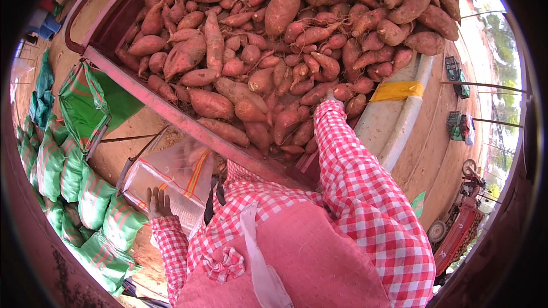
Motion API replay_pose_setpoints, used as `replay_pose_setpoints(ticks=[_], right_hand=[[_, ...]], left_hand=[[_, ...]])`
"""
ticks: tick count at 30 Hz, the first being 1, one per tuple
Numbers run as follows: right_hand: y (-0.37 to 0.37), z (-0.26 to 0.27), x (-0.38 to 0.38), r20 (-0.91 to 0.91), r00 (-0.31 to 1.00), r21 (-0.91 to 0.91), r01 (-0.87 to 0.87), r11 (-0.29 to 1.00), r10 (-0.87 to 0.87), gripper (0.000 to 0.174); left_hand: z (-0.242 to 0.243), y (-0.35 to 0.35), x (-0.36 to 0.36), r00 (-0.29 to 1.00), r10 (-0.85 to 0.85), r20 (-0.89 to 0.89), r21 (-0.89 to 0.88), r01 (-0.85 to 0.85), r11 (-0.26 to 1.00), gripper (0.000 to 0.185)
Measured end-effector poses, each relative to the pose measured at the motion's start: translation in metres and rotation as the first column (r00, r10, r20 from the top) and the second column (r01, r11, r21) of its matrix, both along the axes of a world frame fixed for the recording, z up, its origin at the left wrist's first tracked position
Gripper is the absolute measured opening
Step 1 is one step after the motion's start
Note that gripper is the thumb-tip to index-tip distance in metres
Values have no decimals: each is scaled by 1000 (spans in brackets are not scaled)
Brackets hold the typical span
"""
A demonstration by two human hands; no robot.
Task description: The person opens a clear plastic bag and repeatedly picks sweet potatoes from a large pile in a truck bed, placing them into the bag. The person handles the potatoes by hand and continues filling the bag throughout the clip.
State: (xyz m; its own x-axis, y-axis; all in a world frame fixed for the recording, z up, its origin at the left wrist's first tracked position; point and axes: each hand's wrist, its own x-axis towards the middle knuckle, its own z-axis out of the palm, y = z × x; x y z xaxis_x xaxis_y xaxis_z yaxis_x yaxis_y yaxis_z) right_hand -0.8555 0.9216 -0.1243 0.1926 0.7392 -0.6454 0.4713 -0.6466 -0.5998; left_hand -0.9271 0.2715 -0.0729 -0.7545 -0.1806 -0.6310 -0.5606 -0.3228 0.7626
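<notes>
A large heap of sweet potatoes [257, 68] fills the red metal cargo bed [171, 115] before me. My right hand [334, 95] reaches in among them at the near right of the heap; the sleeve and the roots hide most of it, so its grip cannot be made out. Over on the left, outside the bed, my left hand [158, 202] is raised with its fingers apart and nothing in it. Beside that hand stands an open clear plastic bag [167, 179] with red and yellow stripes, and some blurred sweet potatoes show at its upper side.
Filled green sacks [92, 192] stand in rows at the left. Nearer the bed, an open green bag [85, 98] hangs on a frame. A pale rail [394, 115] with yellow tape borders the heap on the right. Crates [456, 124] and a loaded red vehicle [460, 231] are farther right.
</notes>
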Motion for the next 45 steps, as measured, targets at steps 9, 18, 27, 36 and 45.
replay_pose_setpoints(ticks=[9, 18, 27, 36, 45], right_hand=[[-113, 24, -73, -789, 614, 9, -37, 999, 30, 21], [-261, 139, -88, -283, -31, 725, -661, 192, 959, 43], [-240, 170, -102, -500, -77, 561, -788, 255, 862, 29], [-233, 169, -143, -835, -216, 409, -859, 308, 506, 29], [-196, 144, -113, 204, 118, 819, -564, -104, 972, 24]], left_hand=[[41, 132, -68, 852, -394, -346, 356, 507, 785, 65], [125, 254, -100, 910, -160, -382, 630, 383, 676, 76], [118, 195, -83, 953, -263, -152, 938, 223, 264, 75], [105, 226, -44, 809, -575, -120, 777, 437, 453, 75], [101, 216, -34, 703, -706, -85, 707, 542, 454, 47]])
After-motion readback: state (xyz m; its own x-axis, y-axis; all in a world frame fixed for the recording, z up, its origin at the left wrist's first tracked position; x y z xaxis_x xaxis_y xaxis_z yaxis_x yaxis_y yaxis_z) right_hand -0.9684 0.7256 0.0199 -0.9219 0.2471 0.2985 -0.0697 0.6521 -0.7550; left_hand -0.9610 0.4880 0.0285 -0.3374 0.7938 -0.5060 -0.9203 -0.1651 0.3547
